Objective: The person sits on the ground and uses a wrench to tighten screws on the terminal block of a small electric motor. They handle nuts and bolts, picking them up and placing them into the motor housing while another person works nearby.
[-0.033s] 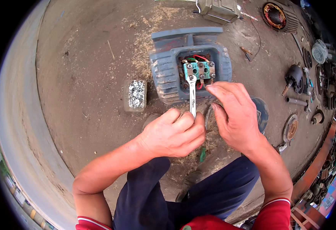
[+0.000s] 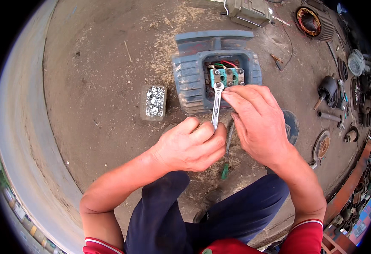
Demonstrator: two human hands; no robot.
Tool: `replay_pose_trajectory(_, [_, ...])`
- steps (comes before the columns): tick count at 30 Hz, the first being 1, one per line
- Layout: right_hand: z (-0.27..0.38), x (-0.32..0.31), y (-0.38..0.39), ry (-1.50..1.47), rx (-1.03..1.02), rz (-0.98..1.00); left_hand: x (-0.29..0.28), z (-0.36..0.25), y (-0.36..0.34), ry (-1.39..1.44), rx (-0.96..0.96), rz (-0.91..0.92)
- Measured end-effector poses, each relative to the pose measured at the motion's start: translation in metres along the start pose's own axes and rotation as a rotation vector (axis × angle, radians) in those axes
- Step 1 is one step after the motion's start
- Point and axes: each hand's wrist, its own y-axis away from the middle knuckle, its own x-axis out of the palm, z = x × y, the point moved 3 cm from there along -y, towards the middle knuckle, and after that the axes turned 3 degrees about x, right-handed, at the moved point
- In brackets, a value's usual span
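My left hand point(image 2: 196, 146) grips the handle of a steel wrench point(image 2: 216, 108). The wrench's head sits on a lower-left stud of a teal terminal block point(image 2: 222, 73), inside the open box of a grey finned motor housing point(image 2: 187, 84), with red and green wires behind the block. My right hand point(image 2: 259, 125) is open, its fingertips at the wrench head, touching or very close. A screwdriver point(image 2: 225, 169) with a green handle lies on the ground below. Left of the housing is a clear container point(image 2: 153, 102) of small silver hardware.
A metal box point(image 2: 248, 11) stands at the top. A wound stator point(image 2: 308, 23), clamp point(image 2: 276, 61), dark motor part point(image 2: 326, 88), pipe point(image 2: 328, 115), disc point(image 2: 321, 146) and piled metal parts point(image 2: 363, 101) lie to the right. A paved strip point(image 2: 28, 114) curves along the left.
My right hand has moved up toward the wrench head, its fingertips now at it. The housing and container appear slightly farther right in the picture. My left hand still grips the wrench.
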Motion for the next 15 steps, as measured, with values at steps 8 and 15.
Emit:
replay_pose_trajectory(8, [0.025,0.044,-0.069,0.149,-0.277,0.443,-0.020,0.025,0.040,-0.073,-0.185,-0.189])
replay_pose_trajectory(15, [0.011,0.050,-0.082,-0.181,-0.012,0.323,0.004,-0.015,0.091,0.134,-0.544,-0.154])
